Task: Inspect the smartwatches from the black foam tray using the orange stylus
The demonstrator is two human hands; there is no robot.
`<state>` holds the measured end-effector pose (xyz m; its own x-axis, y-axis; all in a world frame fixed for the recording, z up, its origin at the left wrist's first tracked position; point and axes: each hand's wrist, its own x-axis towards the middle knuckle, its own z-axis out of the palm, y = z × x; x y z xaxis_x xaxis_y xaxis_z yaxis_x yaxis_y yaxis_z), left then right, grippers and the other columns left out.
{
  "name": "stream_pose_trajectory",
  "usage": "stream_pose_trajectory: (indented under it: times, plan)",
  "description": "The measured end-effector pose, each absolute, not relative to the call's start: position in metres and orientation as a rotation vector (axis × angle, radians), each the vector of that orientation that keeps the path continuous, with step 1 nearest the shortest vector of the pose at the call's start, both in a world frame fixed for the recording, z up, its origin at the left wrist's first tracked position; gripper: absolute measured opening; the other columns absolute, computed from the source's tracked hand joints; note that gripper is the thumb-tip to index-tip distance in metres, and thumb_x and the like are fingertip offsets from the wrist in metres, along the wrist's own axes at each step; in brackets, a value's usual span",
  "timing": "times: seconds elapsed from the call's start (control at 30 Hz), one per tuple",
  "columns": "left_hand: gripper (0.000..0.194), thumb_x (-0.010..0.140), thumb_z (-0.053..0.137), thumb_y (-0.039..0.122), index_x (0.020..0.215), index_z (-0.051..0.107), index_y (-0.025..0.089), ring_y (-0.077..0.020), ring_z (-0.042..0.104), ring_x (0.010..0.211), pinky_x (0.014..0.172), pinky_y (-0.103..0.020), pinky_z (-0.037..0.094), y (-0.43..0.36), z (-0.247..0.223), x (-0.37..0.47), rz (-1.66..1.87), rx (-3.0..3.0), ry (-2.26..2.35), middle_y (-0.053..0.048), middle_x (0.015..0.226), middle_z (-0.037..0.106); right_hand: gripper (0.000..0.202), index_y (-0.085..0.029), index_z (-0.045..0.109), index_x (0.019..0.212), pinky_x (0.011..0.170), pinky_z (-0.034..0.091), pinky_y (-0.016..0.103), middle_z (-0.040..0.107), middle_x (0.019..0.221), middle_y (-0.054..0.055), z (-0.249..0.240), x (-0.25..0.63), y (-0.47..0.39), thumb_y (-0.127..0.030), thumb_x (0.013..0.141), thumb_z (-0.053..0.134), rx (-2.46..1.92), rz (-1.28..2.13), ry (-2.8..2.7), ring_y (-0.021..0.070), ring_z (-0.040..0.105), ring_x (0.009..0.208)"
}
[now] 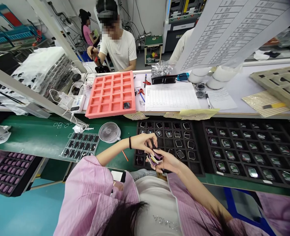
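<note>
both hands, left hand [145,142] and right hand [165,161], are pinching one small watch case [156,158] together, steadying it above the black tray [199,168].

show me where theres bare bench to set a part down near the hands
Bare green mat lies left of the small fan, above the flat tray of dark parts. Crowded: the black tray under both hands and the right tray.

Green-topped workbench [36,137], white bench [245,85] behind, teal floor [24,213], grey cabinet [181,23] perhaps machinery, bright light.
</note>
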<state>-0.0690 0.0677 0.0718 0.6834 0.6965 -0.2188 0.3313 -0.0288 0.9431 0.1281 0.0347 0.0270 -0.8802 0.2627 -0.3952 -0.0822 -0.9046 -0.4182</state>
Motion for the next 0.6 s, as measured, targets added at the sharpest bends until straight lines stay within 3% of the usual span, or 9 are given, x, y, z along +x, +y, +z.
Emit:
stream_pose_trajectory:
  times: [0.13,0.23,0.33,0.4,0.47,0.53,0.6]
  plan:
    - [0.056,0.062,0.082,0.027,0.104,0.045,0.018,-0.0208,0.069,0.088,0.065,-0.027,0.055,0.062,0.064,-0.058,0.376,1.685,0.968,-0.013,0.108,0.066,0.025,-0.017,0.063,0.096,0.040,0.047,0.026,0.070,0.079,0.006,0.019,0.125,0.035,-0.038,0.083,0.060,-0.873,2.509,-0.732,0.0167,0.063,0.052]
    - [0.067,0.062,0.081,0.023,0.117,0.043,0.017,-0.0284,0.064,0.107,0.083,-0.039,0.054,0.049,0.058,-0.035,0.275,1.937,1.147,-0.018,0.120,0.060,0.034,-0.026,0.058,0.113,0.045,0.051,0.028,0.068,0.082,-0.001,0.007,0.121,0.037,-0.033,0.081,0.063,-1.093,2.177,-0.916,0.0146,0.061,0.050]
    - [0.071,0.063,0.078,0.015,0.123,0.040,0.011,-0.0322,0.061,0.109,0.089,-0.045,0.051,0.042,0.048,-0.011,0.128,2.072,1.407,-0.020,0.118,0.060,0.047,-0.030,0.055,0.122,0.067,0.057,0.033,0.068,0.102,0.001,-0.006,0.118,0.040,-0.030,0.077,0.067,-1.164,1.907,-1.020,0.0204,0.068,0.082]
    - [0.069,0.066,0.073,0.011,0.125,0.038,0.008,-0.0317,0.062,0.108,0.089,-0.044,0.051,0.042,0.040,-0.002,0.091,2.112,1.466,-0.020,0.113,0.062,0.054,-0.030,0.054,0.125,0.093,0.050,0.040,0.065,0.117,0.003,-0.010,0.118,0.042,-0.029,0.074,0.070,-1.179,1.748,-1.057,0.0245,0.057,0.115]
    - [0.063,0.069,0.069,0.009,0.125,0.039,0.009,-0.0296,0.062,0.107,0.089,-0.041,0.051,0.044,0.034,0.000,0.132,2.146,1.451,-0.018,0.112,0.064,0.057,-0.029,0.054,0.127,0.108,0.036,0.044,0.060,0.128,0.004,-0.011,0.120,0.042,-0.030,0.073,0.072,-1.215,1.691,-1.095,0.0250,0.042,0.133]
    - [0.060,0.070,0.068,0.007,0.123,0.041,0.011,-0.0273,0.062,0.108,0.090,-0.039,0.051,0.047,0.030,-0.003,0.211,2.161,1.411,-0.016,0.112,0.064,0.058,-0.031,0.054,0.128,0.110,0.034,0.046,0.054,0.137,0.003,-0.009,0.125,0.042,-0.032,0.073,0.072,-1.236,1.754,-1.101,0.0245,0.032,0.140]
    - [0.059,0.068,0.070,0.009,0.120,0.043,0.014,-0.0258,0.063,0.107,0.090,-0.038,0.052,0.047,0.029,-0.009,0.306,2.146,1.364,-0.013,0.112,0.065,0.058,-0.033,0.054,0.129,0.103,0.044,0.043,0.050,0.141,0.002,-0.004,0.132,0.042,-0.033,0.074,0.073,-1.210,1.860,-1.052,0.0242,0.031,0.140]
